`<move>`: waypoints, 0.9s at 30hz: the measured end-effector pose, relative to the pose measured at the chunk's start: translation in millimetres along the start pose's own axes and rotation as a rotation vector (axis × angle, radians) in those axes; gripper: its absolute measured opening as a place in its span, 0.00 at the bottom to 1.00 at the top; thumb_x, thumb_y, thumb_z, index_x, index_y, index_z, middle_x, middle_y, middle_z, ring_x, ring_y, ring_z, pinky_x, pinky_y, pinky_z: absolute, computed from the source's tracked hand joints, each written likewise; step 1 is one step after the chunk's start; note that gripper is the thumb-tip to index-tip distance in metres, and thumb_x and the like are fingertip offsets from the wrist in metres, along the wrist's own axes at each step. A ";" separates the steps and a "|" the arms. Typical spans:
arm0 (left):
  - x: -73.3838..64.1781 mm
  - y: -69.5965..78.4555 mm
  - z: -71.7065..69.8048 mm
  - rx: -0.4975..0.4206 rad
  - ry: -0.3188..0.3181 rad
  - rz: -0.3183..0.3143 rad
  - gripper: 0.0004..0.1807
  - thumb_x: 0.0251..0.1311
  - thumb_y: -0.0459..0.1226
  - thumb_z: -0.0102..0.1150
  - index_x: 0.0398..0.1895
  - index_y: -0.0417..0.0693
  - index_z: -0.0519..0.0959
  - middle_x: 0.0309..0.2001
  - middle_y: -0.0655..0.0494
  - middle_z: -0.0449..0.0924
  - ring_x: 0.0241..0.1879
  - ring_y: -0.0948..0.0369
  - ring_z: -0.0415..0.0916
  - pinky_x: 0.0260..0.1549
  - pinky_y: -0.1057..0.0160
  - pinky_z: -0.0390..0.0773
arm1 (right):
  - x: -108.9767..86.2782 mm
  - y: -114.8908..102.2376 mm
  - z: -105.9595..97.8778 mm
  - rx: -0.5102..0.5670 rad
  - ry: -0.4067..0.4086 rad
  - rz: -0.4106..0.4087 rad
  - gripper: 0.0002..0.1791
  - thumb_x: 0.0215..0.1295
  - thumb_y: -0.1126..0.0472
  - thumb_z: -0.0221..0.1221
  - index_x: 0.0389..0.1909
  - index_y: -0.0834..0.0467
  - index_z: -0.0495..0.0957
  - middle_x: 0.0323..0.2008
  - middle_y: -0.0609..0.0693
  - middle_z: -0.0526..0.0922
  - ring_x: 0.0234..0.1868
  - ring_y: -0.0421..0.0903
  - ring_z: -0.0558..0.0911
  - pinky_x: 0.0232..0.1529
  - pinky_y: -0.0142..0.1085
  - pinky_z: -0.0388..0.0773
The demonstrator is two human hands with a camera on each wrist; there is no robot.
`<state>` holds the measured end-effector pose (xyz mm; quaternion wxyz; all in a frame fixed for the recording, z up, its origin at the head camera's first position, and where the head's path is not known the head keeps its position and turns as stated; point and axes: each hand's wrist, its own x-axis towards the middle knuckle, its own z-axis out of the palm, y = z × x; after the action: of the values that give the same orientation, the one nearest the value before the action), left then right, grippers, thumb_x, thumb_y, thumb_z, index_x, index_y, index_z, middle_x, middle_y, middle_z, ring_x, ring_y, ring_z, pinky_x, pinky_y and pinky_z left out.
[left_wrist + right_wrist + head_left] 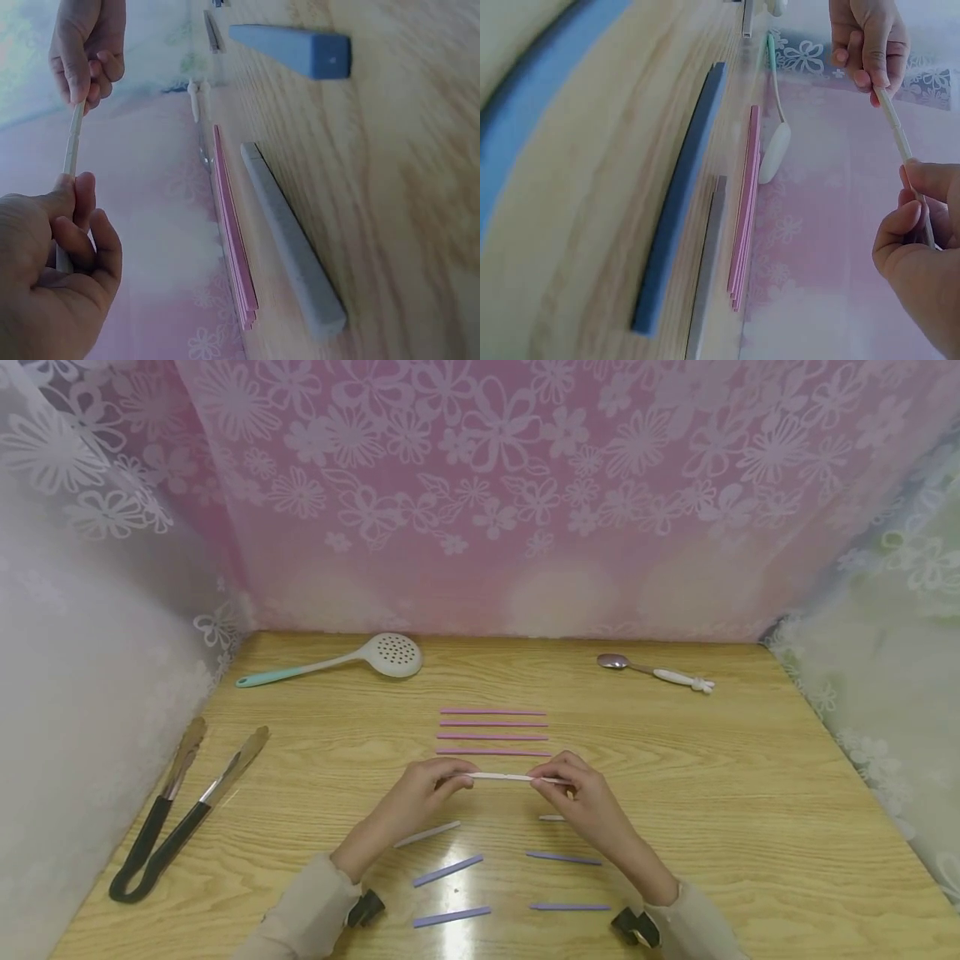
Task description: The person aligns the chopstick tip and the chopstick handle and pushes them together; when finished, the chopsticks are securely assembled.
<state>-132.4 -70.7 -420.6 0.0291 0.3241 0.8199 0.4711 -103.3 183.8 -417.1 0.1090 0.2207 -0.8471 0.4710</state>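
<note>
handle the white stick point(491, 776), pinched toward opposite ends by left hand point(423, 789) and right hand point(583, 789) above the table point(720, 818), as likely light, stiff and brittle: grip close to both ends, without bending the seam point(506, 777).

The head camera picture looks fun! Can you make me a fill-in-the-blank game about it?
1. What the left hand and right hand pinch is coloured ____.
2. The pink sticks lie in ____ rows.
3. The colour of the grips on the tongs is ____.
4. The spoon lies nearer the table's back ____ corner.

Missing words: white; four; black; right.
</note>
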 end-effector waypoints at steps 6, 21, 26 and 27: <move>1.1 4.4 2.6 0.055 0.060 0.100 0.10 0.65 0.33 0.54 0.45 0.37 0.81 0.43 0.47 0.83 0.37 0.55 0.80 0.38 0.68 0.80 | -3.1 -2.2 0.5 -0.015 0.056 -0.020 0.05 0.58 0.72 0.62 0.34 0.61 0.83 0.31 0.44 0.77 0.27 0.33 0.69 0.23 0.25 0.70; -6.1 10.8 3.3 0.122 0.183 0.333 0.10 0.57 0.25 0.59 0.42 0.33 0.80 0.37 0.46 0.84 0.33 0.58 0.81 0.32 0.72 0.79 | -6.5 -16.2 4.9 -0.015 0.142 -0.231 0.07 0.52 0.77 0.64 0.32 0.66 0.81 0.28 0.50 0.74 0.23 0.37 0.65 0.19 0.25 0.64; -7.3 12.2 5.5 0.131 0.212 0.336 0.10 0.56 0.25 0.59 0.42 0.33 0.81 0.35 0.46 0.84 0.29 0.62 0.77 0.26 0.75 0.76 | -7.3 -15.7 6.7 -0.038 0.156 -0.276 0.11 0.48 0.79 0.64 0.33 0.65 0.81 0.28 0.50 0.73 0.23 0.37 0.65 0.19 0.24 0.65; -7.3 12.3 5.8 0.129 0.214 0.328 0.10 0.56 0.25 0.59 0.42 0.33 0.81 0.34 0.46 0.84 0.28 0.62 0.76 0.26 0.75 0.75 | -7.1 -16.1 6.5 -0.041 0.155 -0.280 0.12 0.48 0.79 0.64 0.33 0.64 0.81 0.29 0.49 0.73 0.23 0.37 0.65 0.19 0.24 0.65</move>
<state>-118.4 -66.1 -415.9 -0.1563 0.4027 0.7830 0.4476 -89.3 172.8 -411.2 0.2432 0.2972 -0.8065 0.4495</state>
